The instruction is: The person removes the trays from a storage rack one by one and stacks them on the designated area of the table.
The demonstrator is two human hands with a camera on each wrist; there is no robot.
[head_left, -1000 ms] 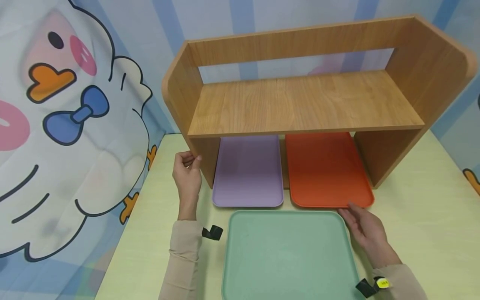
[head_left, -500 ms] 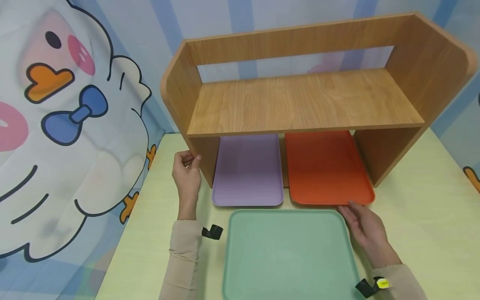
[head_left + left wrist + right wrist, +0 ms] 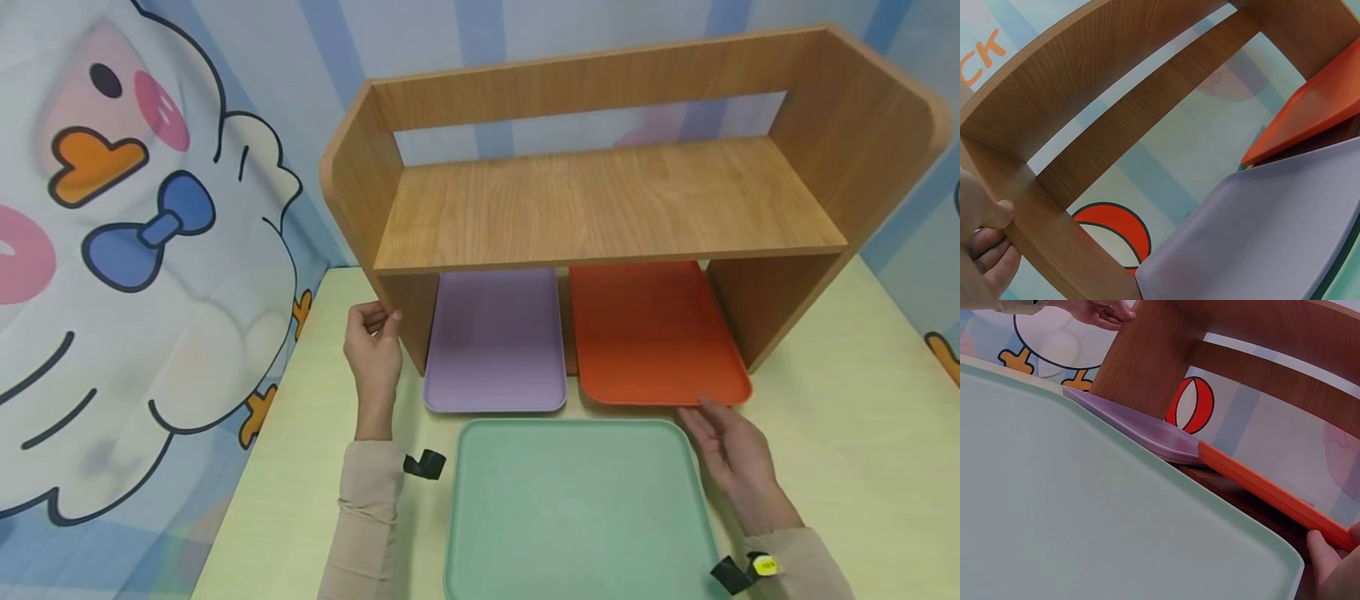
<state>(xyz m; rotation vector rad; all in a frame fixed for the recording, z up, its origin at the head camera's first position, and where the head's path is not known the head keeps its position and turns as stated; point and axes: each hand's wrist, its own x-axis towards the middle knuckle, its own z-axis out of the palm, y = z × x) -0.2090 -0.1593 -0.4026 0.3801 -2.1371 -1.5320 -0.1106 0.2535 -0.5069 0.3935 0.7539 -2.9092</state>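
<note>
In the head view a wooden desktop shelf [image 3: 600, 208] stands on the table. My left hand [image 3: 373, 350] grips the front edge of its left side panel, and the left wrist view has thumb [image 3: 1000, 214] and curled fingers on that edge. Under the shelf board lie a purple tray [image 3: 497, 350] at left and an orange tray [image 3: 660, 342] at right. My right hand [image 3: 731, 454] holds the orange tray's front rim near its right corner, thumb at the rim, fingers partly hidden beneath. The right wrist view has a dark gap under that rim.
A large green tray [image 3: 577, 508] lies on the pale yellow table [image 3: 847, 400] in front of the shelf, close to the right hand. Behind hangs a blue-and-white cloth [image 3: 420, 37] with a cartoon bird [image 3: 217, 350] at left.
The orange tray's front rim has risen slightly with the right hand's fingers at it. The left hand keeps its place on the shelf's side panel, and the other trays stay put.
</note>
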